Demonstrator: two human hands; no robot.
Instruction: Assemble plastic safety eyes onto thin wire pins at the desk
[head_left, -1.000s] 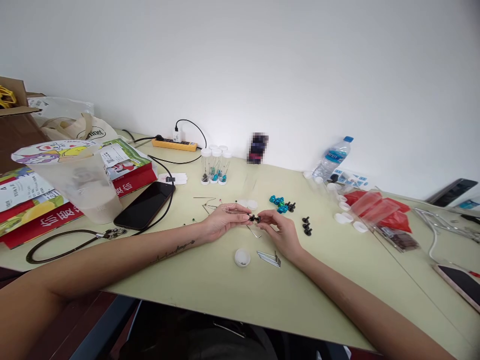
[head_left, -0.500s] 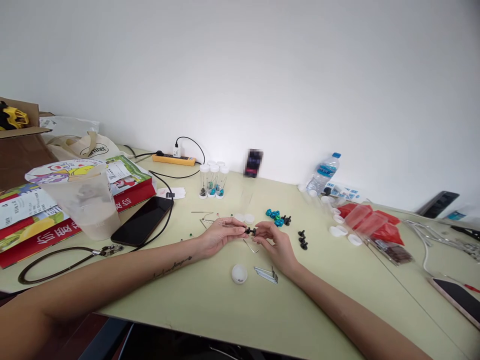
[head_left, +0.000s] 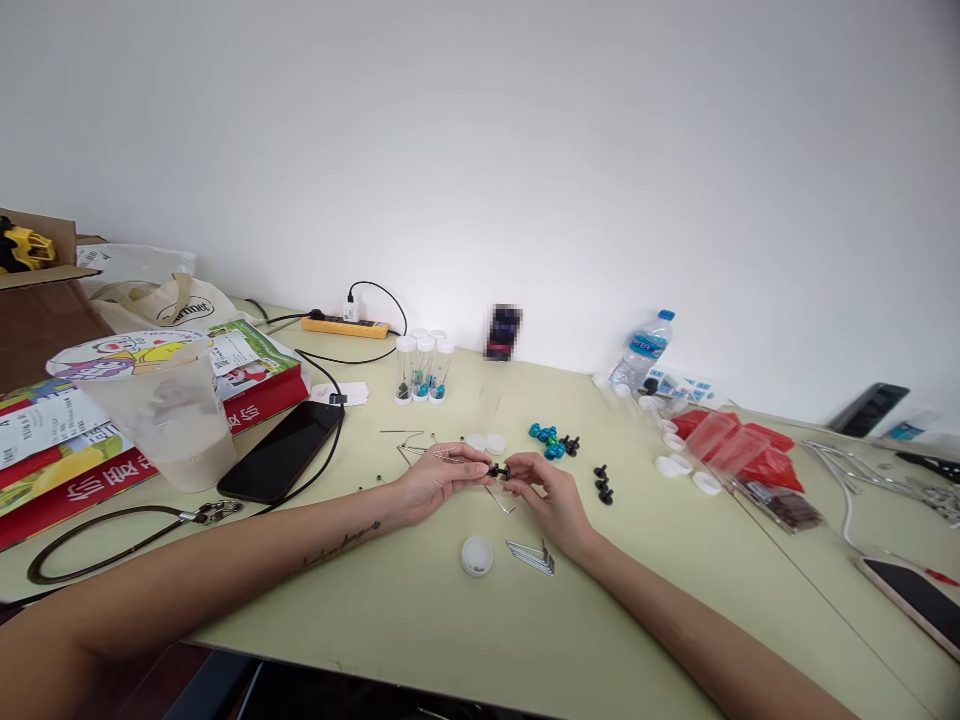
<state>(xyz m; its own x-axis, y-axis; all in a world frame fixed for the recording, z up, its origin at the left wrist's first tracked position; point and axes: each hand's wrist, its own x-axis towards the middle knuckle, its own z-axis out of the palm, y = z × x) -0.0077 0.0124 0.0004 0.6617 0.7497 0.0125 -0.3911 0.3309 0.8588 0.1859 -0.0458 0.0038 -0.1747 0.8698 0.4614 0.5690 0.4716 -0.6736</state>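
Both of my hands rest on the pale green table (head_left: 420, 630) and meet at its middle. My left hand (head_left: 439, 477) is closed in a pinch on a thin metal rod, its tip at a small black part (head_left: 499, 470). My right hand (head_left: 541, 490) pinches that black part from the other side. A white cap (head_left: 477, 556) and a bundle of hex keys (head_left: 531, 555) lie just in front of my hands. Blue and black small parts (head_left: 551, 441) sit beyond my right hand, with three more black parts (head_left: 601, 483) to its right.
Clear vials (head_left: 422, 366) stand behind my hands near a yellow power strip (head_left: 345, 326). A black phone (head_left: 281, 463), a plastic cup (head_left: 169, 415) and red boxes lie at the left. A water bottle (head_left: 640, 352), red bags (head_left: 739, 440) and white caps are at the right.
My view has tilted up a little, so everything sits lower in the picture. My hands keep the same pinch on the rod and the black part.
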